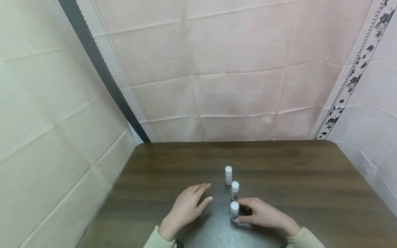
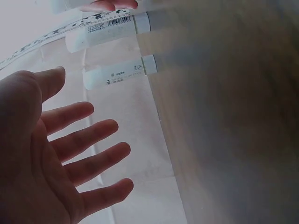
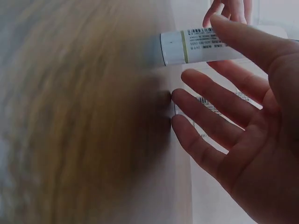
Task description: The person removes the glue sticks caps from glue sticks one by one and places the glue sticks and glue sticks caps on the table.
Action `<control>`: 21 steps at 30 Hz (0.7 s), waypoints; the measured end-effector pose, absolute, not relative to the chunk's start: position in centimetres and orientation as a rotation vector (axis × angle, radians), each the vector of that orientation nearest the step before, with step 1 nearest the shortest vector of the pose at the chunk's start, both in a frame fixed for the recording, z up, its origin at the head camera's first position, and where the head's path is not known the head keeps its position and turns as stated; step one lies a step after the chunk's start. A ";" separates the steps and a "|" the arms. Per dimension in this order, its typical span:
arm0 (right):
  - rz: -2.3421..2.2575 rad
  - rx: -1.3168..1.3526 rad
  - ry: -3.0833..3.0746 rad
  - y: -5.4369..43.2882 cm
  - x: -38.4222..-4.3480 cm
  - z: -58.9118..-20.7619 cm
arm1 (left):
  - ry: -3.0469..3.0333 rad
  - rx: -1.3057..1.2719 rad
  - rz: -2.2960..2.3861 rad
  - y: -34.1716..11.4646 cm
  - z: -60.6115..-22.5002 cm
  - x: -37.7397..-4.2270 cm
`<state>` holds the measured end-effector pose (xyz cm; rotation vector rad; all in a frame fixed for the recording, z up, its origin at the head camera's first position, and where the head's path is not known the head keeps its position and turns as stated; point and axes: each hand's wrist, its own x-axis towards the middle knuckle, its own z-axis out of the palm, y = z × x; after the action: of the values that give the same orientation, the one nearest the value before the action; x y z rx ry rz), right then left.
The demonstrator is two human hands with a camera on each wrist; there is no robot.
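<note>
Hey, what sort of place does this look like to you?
Probably a makeshift, screened-off tabletop workspace: creased pale cloth sheets hang around a dark wood-grained table, and three small white-capped bottles stand on it.

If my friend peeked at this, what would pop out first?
Probably the three white-capped bottles, standing one behind another on the dark wooden table. Next, the right hand pinching the nearest bottle, and the left hand, holding nothing, left of the bottles.
</note>
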<state>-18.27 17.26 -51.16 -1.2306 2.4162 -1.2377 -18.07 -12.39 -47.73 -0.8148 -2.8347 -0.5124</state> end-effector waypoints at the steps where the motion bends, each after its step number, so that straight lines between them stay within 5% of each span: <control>1: -1.239 -1.240 2.408 17.2 -18.3 -51.1 | -2.834 -0.815 -0.513 -12.4 -47.7 -18.0; 21: -1.227 -1.253 2.479 16.1 -18.0 -49.4 | -2.710 -0.867 -0.469 -12.8 -46.4 -18.2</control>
<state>-18.00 16.14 -49.44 -1.2529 2.4792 -1.2266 -18.15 -12.79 -46.41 -0.8674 -2.7095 -0.4686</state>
